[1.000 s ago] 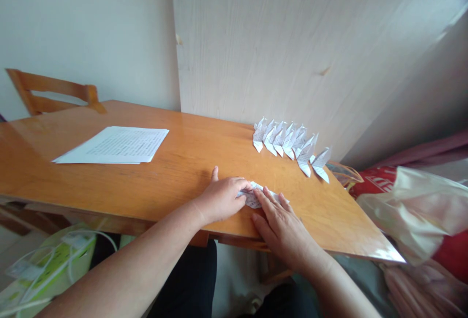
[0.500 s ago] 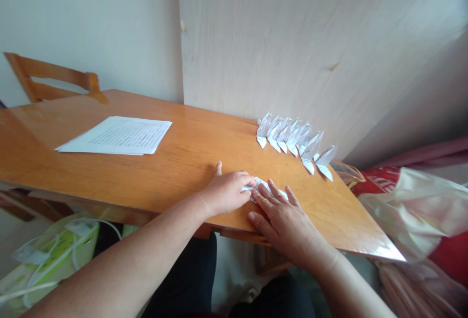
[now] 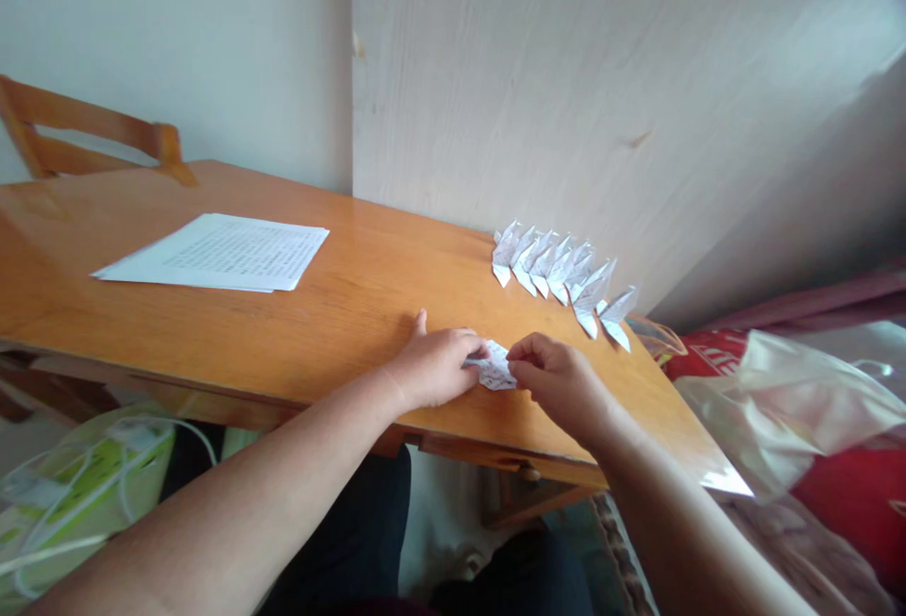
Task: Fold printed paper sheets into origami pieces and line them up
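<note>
A small folded piece of printed paper (image 3: 494, 370) lies on the wooden table (image 3: 368, 295) near its front edge. My left hand (image 3: 440, 366) holds its left side, fingers curled over the paper and thumb sticking up and away. At the right side, my right hand (image 3: 559, 378) is closed in a pinch on the paper's edge; its fingertips partly cover that end. Beyond my hands, several folded paper pieces (image 3: 544, 265) with upright pointed flaps stand in a slanting row near the wall.
A stack of printed sheets (image 3: 226, 253) rests on the table's left part. Behind it is a wooden chair (image 3: 92, 130). Plastic and red bags (image 3: 785, 399) crowd the table's right edge. A green box with white cables (image 3: 106, 465) sits below at left.
My right hand has gone from lying flat with fingers spread over the paper to pinching its right edge, uncovering more of it. My left hand stays on the paper. The view has shifted slightly.
</note>
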`<state>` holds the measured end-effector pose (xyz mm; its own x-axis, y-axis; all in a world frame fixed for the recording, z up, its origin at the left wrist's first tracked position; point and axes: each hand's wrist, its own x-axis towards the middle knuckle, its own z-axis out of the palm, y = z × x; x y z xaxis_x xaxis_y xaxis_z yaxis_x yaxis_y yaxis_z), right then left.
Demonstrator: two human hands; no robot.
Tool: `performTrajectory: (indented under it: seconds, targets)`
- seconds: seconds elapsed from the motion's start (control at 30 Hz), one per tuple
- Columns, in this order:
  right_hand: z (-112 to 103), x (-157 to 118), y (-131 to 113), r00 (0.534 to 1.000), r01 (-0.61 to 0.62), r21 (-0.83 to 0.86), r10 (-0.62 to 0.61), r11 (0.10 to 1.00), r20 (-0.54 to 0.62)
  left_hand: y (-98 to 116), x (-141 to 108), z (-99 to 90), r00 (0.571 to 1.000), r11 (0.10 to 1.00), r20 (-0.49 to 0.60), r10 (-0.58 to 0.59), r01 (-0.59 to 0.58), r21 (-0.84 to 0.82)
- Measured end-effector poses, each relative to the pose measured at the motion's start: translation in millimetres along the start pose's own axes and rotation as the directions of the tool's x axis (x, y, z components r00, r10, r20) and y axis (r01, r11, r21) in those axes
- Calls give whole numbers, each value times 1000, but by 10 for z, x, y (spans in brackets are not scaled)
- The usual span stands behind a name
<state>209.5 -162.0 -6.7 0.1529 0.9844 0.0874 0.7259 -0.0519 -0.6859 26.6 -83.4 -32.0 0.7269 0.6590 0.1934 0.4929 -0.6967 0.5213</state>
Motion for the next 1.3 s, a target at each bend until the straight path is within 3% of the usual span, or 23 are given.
performTrajectory:
  seconds: [0.17, 0.33, 0.6, 0.83, 1.3]
  targets:
    - [42, 178, -35, 951, -160, 12, 151, 987, 270, -6, 3, -10, 1000, 1000, 3, 14, -14, 19]
    - [41, 283, -23, 898, -222, -52, 225, 974, 378, -6, 4, -7, 1000, 998, 18, 7, -8, 60]
    - [50, 352, -76, 870, -236, -132, 270, 963, 413, -54, 17, -79, 991, 999, 134, -18, 14, 29]
    - [57, 378, -73, 863, -240, -194, 300, 951, 407, -104, 19, -243, 970, 994, 238, -46, 20, 109]
    - [96, 372, -205, 865, -234, -275, 329, 932, 379, -158, 41, -297, 952, 995, 300, -53, 26, 93]
